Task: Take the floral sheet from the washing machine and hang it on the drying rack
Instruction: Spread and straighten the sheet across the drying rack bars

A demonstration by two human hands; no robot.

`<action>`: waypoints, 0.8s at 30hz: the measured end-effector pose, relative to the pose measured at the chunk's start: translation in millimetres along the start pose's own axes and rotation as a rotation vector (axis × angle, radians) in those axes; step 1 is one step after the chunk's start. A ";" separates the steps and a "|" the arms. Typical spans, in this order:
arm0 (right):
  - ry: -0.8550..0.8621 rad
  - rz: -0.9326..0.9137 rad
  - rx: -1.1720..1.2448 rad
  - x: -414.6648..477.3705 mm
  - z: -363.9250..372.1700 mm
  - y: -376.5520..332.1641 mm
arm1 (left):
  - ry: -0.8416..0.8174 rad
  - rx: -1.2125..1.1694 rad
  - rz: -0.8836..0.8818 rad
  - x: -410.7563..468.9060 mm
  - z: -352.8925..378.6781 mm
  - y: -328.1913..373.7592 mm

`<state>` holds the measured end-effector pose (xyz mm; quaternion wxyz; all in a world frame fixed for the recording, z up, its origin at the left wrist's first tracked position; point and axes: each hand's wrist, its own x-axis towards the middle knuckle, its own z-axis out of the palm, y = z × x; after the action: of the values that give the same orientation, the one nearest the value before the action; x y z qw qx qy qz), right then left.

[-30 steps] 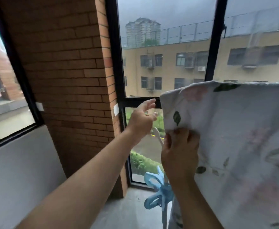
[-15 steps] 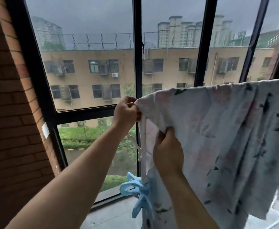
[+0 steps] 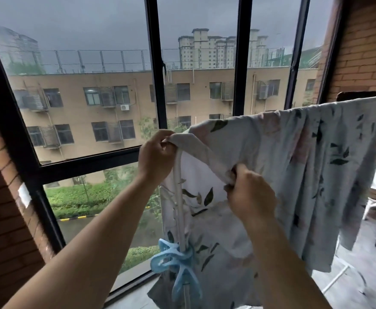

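Note:
The floral sheet [image 3: 294, 166], pale with green leaves and faint pink flowers, hangs draped over the top bar of the white drying rack [image 3: 179, 197], running from centre to the right edge. My left hand [image 3: 156, 157] pinches the sheet's left corner at the top of the rack's upright post. My right hand [image 3: 249, 197] grips a fold of the sheet lower down and to the right. The top bar is hidden under the cloth. No washing machine is in view.
Blue plastic clips [image 3: 176, 266] are clamped on the rack's post low down. A black-framed window [image 3: 158, 74] stands right behind the rack. Brick walls close in at left [image 3: 2, 219] and right [image 3: 365, 47]. A white rack leg [image 3: 336, 279] rests on the floor.
The view has swung right, from the brick wall to the window. My left hand has taken hold of the sheet's corner, and my right hand has bunched a fold lower down.

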<state>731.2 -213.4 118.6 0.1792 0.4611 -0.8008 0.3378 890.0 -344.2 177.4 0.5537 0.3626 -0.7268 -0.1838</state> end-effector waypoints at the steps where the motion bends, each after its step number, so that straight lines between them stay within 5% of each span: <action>1: -0.074 0.060 -0.008 -0.8 5.5 6.2 | -0.002 -0.015 0.010 -1.6 0.3 -2.8; 6: -0.331 0.480 0.123 -12.3 36.7 15.9 | -0.078 -0.081 -0.006 -7.6 1.3 -12.2; 10: -0.537 0.855 0.824 -20.1 55.2 -17.5 | -0.121 -0.105 -0.036 -9.1 2.4 -18.8; 13: -0.625 0.942 1.066 -25.3 79.9 -33.1 | -0.146 -0.126 -0.056 -11.1 2.7 -23.2; 19: -0.452 0.968 1.403 -29.5 95.6 -35.1 | -0.176 -0.177 -0.070 -16.8 4.3 -24.1; 24: -0.239 0.996 1.312 -24.7 101.4 -31.0 | -0.203 -0.230 -0.085 -18.8 4.5 -25.2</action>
<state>773.0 -280.5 43.8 -0.3826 0.0965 -0.5654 0.7243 896.3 -347.9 146.4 0.5068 0.3069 -0.7372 -0.3247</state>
